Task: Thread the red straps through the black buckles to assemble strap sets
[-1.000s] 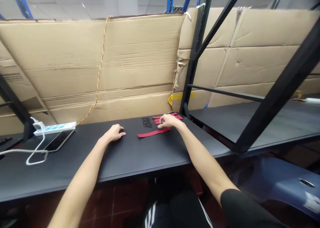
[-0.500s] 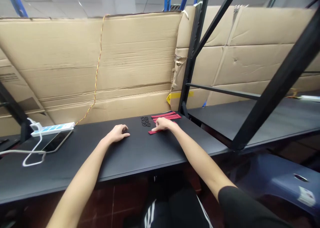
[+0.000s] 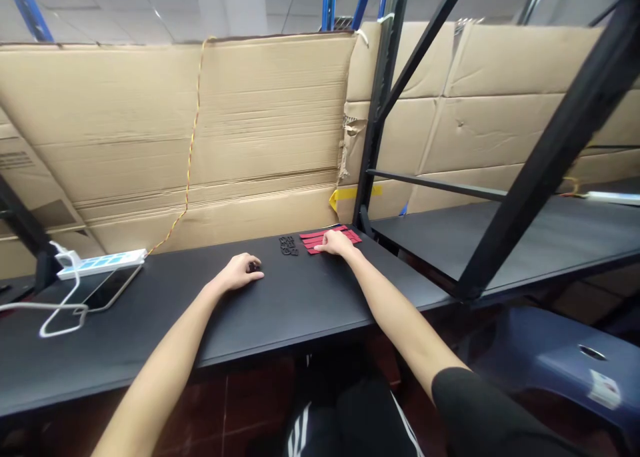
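Note:
On the black tabletop, my left hand [image 3: 240, 272] is curled with its thumb low, closed around small black plastic pieces [image 3: 253, 267] that look like buckles. Several red fabric strips [image 3: 311, 241] lie side by side farther right. My right hand [image 3: 337, 242] rests over them, its fingers pressed together on the left part of the nearest strip and covering their middle. Just left of the strips, several black buckles [image 3: 289, 245] are laid out in a small group.
A white power strip [image 3: 103, 263] with a white cable and a dark flat tablet-like device [image 3: 114, 287] are at the left. Cardboard panels [image 3: 270, 130] stand behind the table [image 3: 280, 310]. Black rack posts [image 3: 530, 163] rise on the right, near a dark blue stool [image 3: 545, 350].
My right hand has moved slightly away from me, bringing the nearest red strip from an offset spot into line with the others. My left hand stays nearly in place.

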The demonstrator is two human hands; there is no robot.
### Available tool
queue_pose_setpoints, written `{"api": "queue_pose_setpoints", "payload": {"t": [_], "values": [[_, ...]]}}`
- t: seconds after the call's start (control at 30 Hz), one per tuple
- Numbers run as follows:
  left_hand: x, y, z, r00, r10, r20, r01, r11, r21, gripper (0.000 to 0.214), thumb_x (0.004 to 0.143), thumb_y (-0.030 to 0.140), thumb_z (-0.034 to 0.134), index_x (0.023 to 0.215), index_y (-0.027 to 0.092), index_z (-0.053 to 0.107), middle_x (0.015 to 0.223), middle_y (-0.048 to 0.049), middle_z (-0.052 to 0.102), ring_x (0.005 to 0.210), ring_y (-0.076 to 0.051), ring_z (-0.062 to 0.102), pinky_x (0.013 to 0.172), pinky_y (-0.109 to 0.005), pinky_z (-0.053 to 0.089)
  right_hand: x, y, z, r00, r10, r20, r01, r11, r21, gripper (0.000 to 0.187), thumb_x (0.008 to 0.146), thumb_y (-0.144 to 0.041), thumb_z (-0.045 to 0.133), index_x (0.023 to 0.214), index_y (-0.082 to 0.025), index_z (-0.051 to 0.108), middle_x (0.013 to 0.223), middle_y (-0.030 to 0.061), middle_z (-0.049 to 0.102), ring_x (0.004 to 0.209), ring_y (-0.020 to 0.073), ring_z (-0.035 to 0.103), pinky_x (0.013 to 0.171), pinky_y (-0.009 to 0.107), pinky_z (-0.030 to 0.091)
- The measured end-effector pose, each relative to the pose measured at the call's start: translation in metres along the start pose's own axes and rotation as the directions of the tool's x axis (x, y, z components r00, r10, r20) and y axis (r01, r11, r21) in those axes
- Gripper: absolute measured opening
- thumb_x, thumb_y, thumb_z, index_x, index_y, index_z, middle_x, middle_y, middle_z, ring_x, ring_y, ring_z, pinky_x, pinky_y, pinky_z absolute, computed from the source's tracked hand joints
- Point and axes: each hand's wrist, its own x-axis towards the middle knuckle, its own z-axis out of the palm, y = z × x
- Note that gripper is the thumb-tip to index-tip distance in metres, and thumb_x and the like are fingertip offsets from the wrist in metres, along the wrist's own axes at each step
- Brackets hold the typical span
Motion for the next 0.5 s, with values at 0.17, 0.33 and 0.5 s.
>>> {"api": "queue_pose_setpoints", "payload": {"t": [0.17, 0.33, 0.5], "values": [[-0.001, 0.0, -0.004, 1.0, -0.015, 0.009, 0.015, 0.998, -0.058, 0.042, 0.073, 0.044, 0.064, 0.107, 0.02, 0.069, 0.094, -0.0059, 0.067, 0.08, -0.018, 0.062, 0.077, -0.029, 0.049, -0.001, 0.002, -0.001, 0.999, 0.022, -0.046, -0.019, 0.998, 0.061, 0.036, 0.072, -0.051, 0.071, 0.08, -0.016, 0.064, 0.088, 0.0103, 0.068, 0.081, 0.0213, 0.063, 0.068, 0.027, 0.043], [-0.002, -0.002, -0.009, 0.998, -0.043, 0.052, 0.048, 0.994, -0.101, 0.038, 0.073, 0.041, 0.063, 0.104, 0.019, 0.07, 0.086, -0.0044, 0.069, 0.075, -0.018, 0.063, 0.073, -0.027, 0.049, -0.01, -0.022, -0.002, 0.972, -0.122, -0.198, 0.145, 0.984, 0.106, 0.032, 0.084, -0.047, 0.059, 0.095, -0.018, 0.065, 0.099, 0.0092, 0.067, 0.092, 0.0202, 0.061, 0.073, 0.027, 0.043], [-0.003, -0.004, -0.017, 0.998, -0.055, 0.026, 0.057, 0.995, -0.088, 0.037, 0.072, 0.039, 0.064, 0.102, 0.019, 0.07, 0.086, -0.0038, 0.07, 0.074, -0.017, 0.064, 0.072, -0.027, 0.048, -0.038, -0.074, 0.01, 0.794, -0.55, -0.259, 0.596, 0.788, 0.153, 0.028, 0.09, -0.041, 0.054, 0.095, -0.016, 0.066, 0.091, 0.0078, 0.066, 0.082, 0.0168, 0.06, 0.076, 0.027, 0.044]]}}
